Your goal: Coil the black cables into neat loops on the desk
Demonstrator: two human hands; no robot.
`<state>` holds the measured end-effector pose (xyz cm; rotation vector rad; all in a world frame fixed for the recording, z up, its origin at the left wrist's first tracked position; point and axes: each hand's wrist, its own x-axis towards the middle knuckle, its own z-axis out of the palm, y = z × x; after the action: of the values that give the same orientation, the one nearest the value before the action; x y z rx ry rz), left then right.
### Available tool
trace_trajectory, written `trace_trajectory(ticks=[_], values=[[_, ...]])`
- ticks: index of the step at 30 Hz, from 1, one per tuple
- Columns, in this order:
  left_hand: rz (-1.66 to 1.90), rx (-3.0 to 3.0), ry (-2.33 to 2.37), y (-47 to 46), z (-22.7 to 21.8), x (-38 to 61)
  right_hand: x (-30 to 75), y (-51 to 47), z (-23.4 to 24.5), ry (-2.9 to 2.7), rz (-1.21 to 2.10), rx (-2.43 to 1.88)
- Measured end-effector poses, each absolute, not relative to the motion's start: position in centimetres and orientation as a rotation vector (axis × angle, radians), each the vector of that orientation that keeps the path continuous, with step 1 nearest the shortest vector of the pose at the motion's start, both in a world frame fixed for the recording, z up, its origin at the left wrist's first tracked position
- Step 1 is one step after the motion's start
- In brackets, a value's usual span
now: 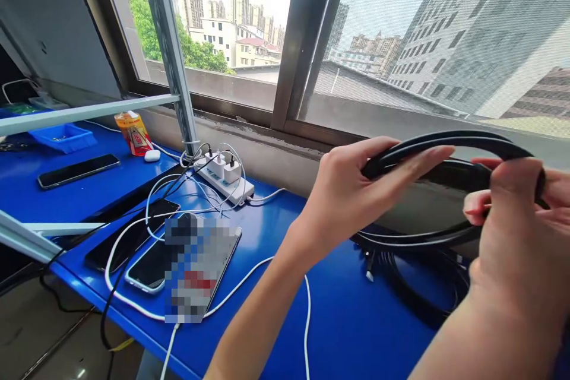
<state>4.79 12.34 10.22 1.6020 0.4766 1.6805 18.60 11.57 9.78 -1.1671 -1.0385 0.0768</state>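
Note:
A coiled black cable (449, 143) is held up in both my hands above the right part of the blue table. My left hand (356, 190) grips the left side of the loops, its thumb stretched along the cable. On the opposite side, my right hand (516, 208) is closed round the coil, with some of its fingers hidden behind the strands. Beneath the held loops, another black cable coil (401, 285) lies on the table, and a metal-tipped connector (369, 273) shows near its left edge.
Several phones (146, 267) lie left on the blue table (347, 332), among white charging cables (133, 303). A power strip (222, 178) with plugged-in chargers stands by the window wall. Further left are an orange pouch (133, 133), a blue tray (62, 138) and a metal frame post (171, 41).

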Motion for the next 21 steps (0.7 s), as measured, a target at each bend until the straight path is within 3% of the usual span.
trace_trajectory(ticks=[3,21], values=[[1.680,1.599,0.498,12.6,10.3,5.5,18.7,11.2,10.0,-0.960,0.046,-1.124],[1.220,1.447,0.606,16.4,8.6,6.1,22.2,10.9,8.8,-1.043,0.644,-1.178]])
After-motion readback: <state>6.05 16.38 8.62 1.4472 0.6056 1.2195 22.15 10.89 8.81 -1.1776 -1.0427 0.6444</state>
